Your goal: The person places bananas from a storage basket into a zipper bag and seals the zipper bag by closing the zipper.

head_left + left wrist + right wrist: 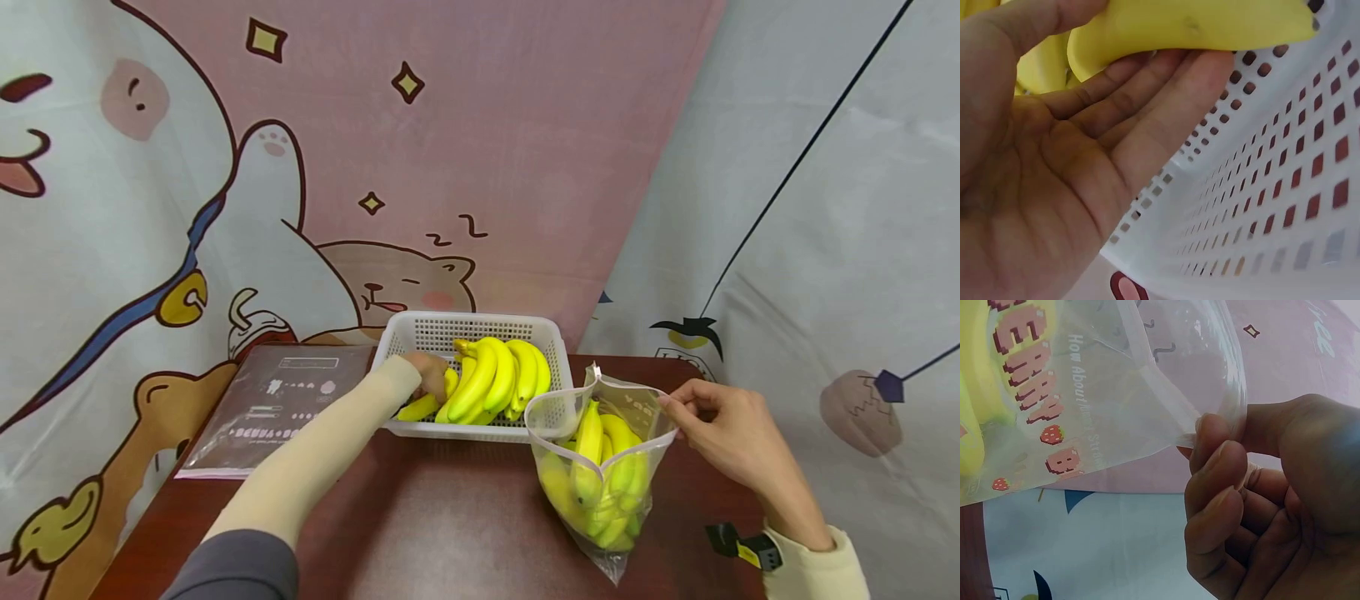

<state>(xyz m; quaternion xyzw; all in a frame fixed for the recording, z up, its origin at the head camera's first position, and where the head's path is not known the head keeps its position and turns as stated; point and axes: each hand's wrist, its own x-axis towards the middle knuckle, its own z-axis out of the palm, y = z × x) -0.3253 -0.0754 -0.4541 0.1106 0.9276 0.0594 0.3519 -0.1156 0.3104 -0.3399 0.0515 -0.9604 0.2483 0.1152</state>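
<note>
In the head view my left hand (429,372) reaches into the left side of a white perforated plastic basket (399,335). It holds a yellow banana (1191,28), with the thumb above and fingers underneath in the left wrist view. Beside it in the basket lies a bunch of bananas (491,379). My right hand (726,427) pinches the rim of a clear printed zip bag (615,568) between thumb and index finger. The bag's mouth gapes wide, and several bananas (590,446) sit inside it. Pink strawberry lettering shows on the bag in the right wrist view.
A flat packet or bag (300,417) with white print lies left of the basket on the dark red-brown table (450,517). Behind the table hangs a cartoon-print cloth (525,167). A small black device (761,552) is strapped at the right wrist.
</note>
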